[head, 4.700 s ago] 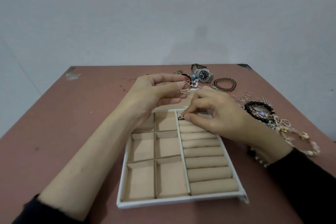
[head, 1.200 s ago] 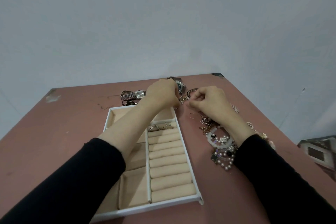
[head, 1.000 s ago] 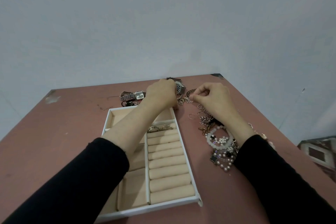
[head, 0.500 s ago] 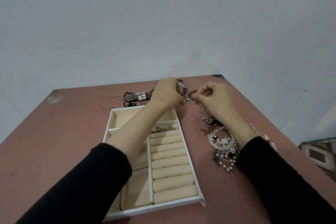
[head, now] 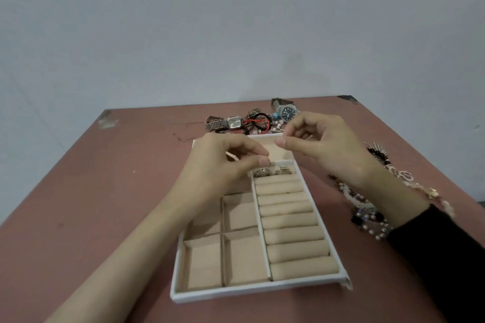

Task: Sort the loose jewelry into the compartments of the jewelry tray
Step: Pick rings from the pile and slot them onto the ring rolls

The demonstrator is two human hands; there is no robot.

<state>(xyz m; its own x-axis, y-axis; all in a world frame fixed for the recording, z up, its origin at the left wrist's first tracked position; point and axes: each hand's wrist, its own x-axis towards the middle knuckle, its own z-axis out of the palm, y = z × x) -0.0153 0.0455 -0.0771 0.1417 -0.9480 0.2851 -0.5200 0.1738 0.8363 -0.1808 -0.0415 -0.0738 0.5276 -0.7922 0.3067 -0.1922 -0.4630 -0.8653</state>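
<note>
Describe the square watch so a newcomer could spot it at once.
Beyond the tray lies a jewelry heap. The square watch lies at its left end. Its square face and metal link band differ from the round watch further right.

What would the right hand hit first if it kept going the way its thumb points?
Probably the left hand, just across a small gap from the right hand, though depth is unclear.

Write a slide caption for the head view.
Left hand and right hand above the tray; two rings slotted; watches and beads loose on the table.
</note>
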